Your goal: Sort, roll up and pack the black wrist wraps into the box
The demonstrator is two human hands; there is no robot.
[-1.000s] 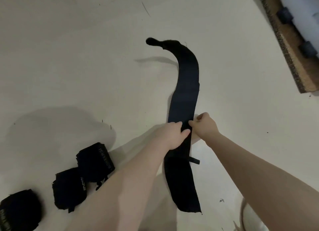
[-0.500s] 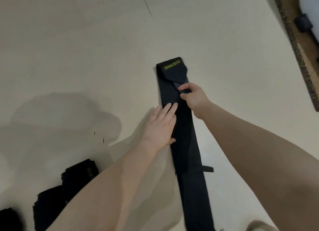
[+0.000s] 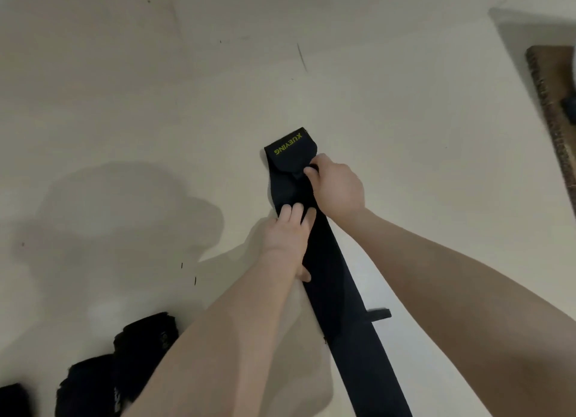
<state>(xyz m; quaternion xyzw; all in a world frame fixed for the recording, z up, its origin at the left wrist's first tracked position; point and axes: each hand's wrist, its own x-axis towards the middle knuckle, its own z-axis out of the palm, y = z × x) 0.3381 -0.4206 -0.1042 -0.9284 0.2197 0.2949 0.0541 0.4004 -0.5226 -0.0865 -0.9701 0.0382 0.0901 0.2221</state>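
Laid out flat and lengthwise on the pale desk: one long black wrist wrap, running from the folded far end with its yellow-lettered XUEYING label down toward the lower edge of view, probably stretched straight so the roll starts square and tight. Flattened across the strip just below the fold, the left hand, fingers straight and pressed close together, palm down, forearm reaching in from the lower left; likely pinning the fabric so it cannot slide or bunch while the end is turned over. At the fold itself, the right hand, knuckles up and wrist cocked inward, fingertips curled over the tip of the flap and apparently pinching the fabric there, though hidden underneath enough that the exact hold cannot be told for certain. Judged from this: the first turn of the roll being set, with rolling toward the body still to come. Sticking out sideways from the strip near the lower right, a small black tab, perhaps the thumb loop or a fastening strap. Waiting in a row at lower left, near the left forearm and well apart from the flat strip, three already rolled wraps, bundled and ready for packing. At the far right edge, a brown woven-edged object, too cropped to name; no box clearly identifiable in view.
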